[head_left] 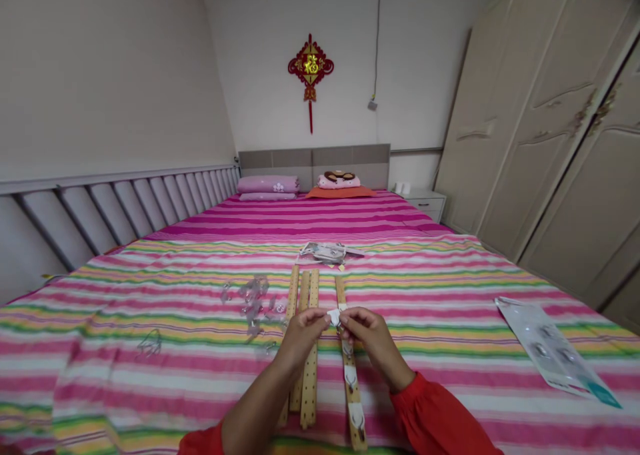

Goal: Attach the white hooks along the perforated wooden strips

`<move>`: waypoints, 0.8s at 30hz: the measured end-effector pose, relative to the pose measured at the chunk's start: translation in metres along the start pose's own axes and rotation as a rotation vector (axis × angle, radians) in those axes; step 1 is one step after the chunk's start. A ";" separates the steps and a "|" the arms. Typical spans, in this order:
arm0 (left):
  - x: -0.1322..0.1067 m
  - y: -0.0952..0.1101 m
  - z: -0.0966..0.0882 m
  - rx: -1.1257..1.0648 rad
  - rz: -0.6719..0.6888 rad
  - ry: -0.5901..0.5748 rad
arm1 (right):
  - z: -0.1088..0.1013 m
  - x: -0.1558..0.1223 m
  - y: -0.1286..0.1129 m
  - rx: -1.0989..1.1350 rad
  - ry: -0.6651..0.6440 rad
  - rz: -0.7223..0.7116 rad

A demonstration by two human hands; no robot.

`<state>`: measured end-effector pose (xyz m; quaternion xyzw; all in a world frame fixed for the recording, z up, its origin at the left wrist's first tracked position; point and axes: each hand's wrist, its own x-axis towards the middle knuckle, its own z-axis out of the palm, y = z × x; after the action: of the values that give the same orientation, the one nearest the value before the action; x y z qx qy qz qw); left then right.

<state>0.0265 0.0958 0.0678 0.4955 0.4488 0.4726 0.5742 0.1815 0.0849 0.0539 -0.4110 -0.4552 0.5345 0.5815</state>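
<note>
My left hand [301,332] and my right hand [367,335] meet over the striped bed, both pinching one small white hook piece [334,317] between their fingertips. Under them lies a wooden slat [351,382] that carries a few white hooks along its lower part. Three more perforated wooden slats [306,348] lie side by side just left of it, partly hidden by my left forearm. A scatter of clear plastic hooks [254,302] rests on the bedspread left of the slats.
The bedspread [150,322] has pink, green and yellow stripes. An opened package [327,251] lies beyond the slats, and a flat plastic pack [555,352] at the right. Pillows [267,186], a padded left wall, a nightstand [425,202] and a wardrobe [560,148] surround the bed.
</note>
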 end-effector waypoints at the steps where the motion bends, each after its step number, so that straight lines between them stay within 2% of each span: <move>1: 0.002 -0.005 0.004 -0.019 -0.029 0.013 | -0.003 0.001 0.004 -0.003 0.005 0.005; 5: 0.014 -0.024 0.017 -0.117 -0.205 0.096 | -0.017 0.005 0.022 0.003 0.038 0.047; 7: 0.022 -0.032 0.022 -0.145 -0.241 0.120 | -0.023 0.010 0.030 0.000 0.056 0.075; 11: 0.048 -0.038 0.028 -0.149 -0.221 0.114 | -0.032 0.030 0.037 -0.002 0.109 0.127; 19: 0.121 -0.043 0.032 -0.074 -0.193 0.149 | -0.040 0.100 0.052 -0.013 0.175 0.107; 24: 0.148 -0.057 0.032 -0.013 -0.206 0.181 | -0.043 0.122 0.070 -0.011 0.207 0.104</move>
<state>0.0862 0.2340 0.0078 0.3982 0.5443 0.4568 0.5801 0.2076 0.2127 -0.0138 -0.4903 -0.3736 0.5160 0.5948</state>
